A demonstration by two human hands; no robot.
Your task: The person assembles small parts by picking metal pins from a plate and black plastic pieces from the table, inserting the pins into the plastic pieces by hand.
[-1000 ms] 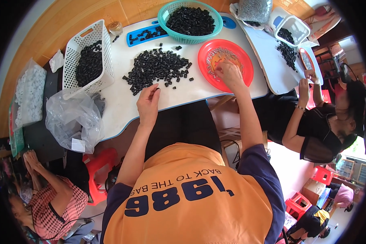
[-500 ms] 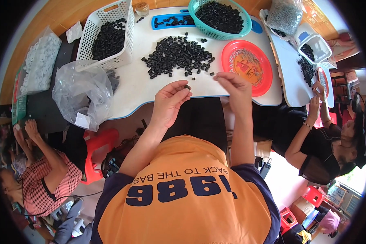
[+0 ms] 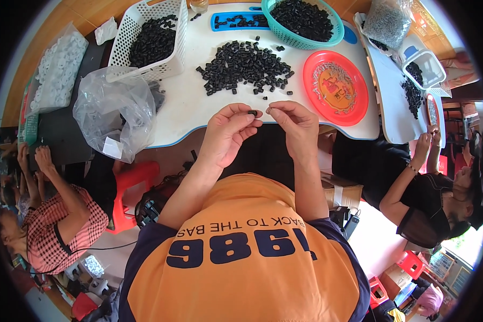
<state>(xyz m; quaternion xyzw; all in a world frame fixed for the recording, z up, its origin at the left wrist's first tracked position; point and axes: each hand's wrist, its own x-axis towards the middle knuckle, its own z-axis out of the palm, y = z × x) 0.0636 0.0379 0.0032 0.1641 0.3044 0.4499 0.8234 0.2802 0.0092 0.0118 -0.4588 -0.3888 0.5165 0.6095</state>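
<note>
My left hand [image 3: 226, 133] is closed at the fingertips on a small black plastic piece [image 3: 253, 113], held just off the table's front edge. Close beside it, my right hand [image 3: 299, 129] pinches thumb and forefinger together; a tiny pale bit seems to show at the tips, too small to name. The two hands' fingertips are nearly facing, with a slim gap between. Beyond them a loose pile of similar black pieces [image 3: 247, 68] lies on the white table [image 3: 180, 110]. A red plate [image 3: 360, 80] of small silvery parts is to the right.
Behind the pile stand a white perforated basket [image 3: 178, 45], a blue tray [image 3: 216, 22] and a green basket [image 3: 335, 36], all containing black pieces. A clear plastic bag [image 3: 110, 102] slumps over the left edge. Co-workers sit on both sides, the right one at an adjoining table [image 3: 383, 88].
My right hand has come left from beside the red plate to the left hand, its fingertips now pinched. The left hand keeps the black piece. The whole view has shifted slightly.
</note>
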